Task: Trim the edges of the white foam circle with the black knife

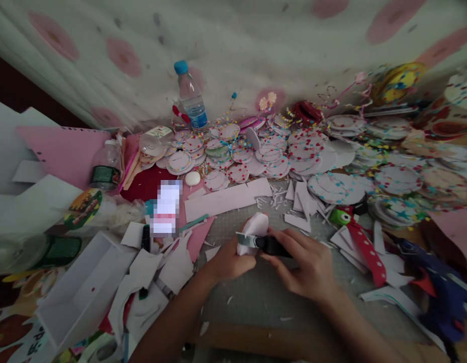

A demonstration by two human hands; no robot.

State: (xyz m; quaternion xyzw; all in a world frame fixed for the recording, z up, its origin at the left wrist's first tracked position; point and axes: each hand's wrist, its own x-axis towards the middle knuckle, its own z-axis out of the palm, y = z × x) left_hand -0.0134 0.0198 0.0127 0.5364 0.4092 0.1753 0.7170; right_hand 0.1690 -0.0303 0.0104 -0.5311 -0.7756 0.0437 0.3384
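My left hand [232, 261] is closed round a rounded piece of white foam board [259, 223], holding it up above the grey cutting mat [263, 297]. In my right hand [307, 262] is a black utility knife [274, 246]. Its bare blade points left and lies across the face of the white piece, close to my left fingers. Small white trimmings are scattered on the mat around both hands. A long white strip [225, 200] rests just beyond them.
Decorated white discs [269, 154] are piled along the back. A water bottle [191, 96] stands behind them. At right lie a blue glue gun [441, 287] and a red dotted ribbon [365, 252]. To the left are a phone [166, 207], an open white box [85, 290] and foam scraps [178, 264].
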